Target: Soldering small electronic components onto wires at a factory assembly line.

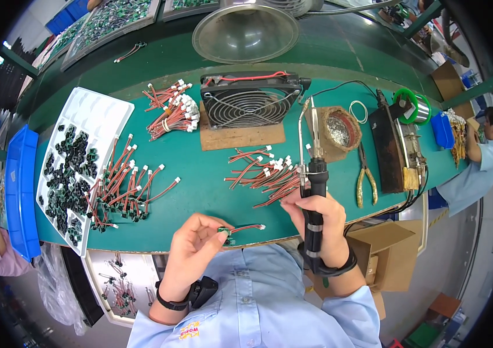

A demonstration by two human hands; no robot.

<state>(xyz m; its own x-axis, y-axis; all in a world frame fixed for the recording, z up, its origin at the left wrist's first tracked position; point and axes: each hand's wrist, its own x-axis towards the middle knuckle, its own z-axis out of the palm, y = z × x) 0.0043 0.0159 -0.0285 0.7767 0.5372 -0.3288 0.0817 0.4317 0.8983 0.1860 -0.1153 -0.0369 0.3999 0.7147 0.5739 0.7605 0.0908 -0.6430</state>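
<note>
Between the thumb and fingers of my left hand [197,243] is a small green circuit board [225,234], at the table's front edge. A red-and-black wire lead [247,227] with a white plug runs right from it; the joint is too small to make out. My right hand [325,223] is wrapped round the black handle of a soldering iron [314,200], held upright with its tip upward and a thin metal tube alongside. The iron is apart from the board. Several loose wire leads [272,177] lie just beyond my hands.
A white tray [101,107] holds small dark parts, with wired boards [122,200] overlapping its right edge. Bundled leads [174,116], a caged fan [252,104], a solder-scrap pot [339,130], pliers [365,180], a black box [385,151] and a solder spool [417,107] stand around.
</note>
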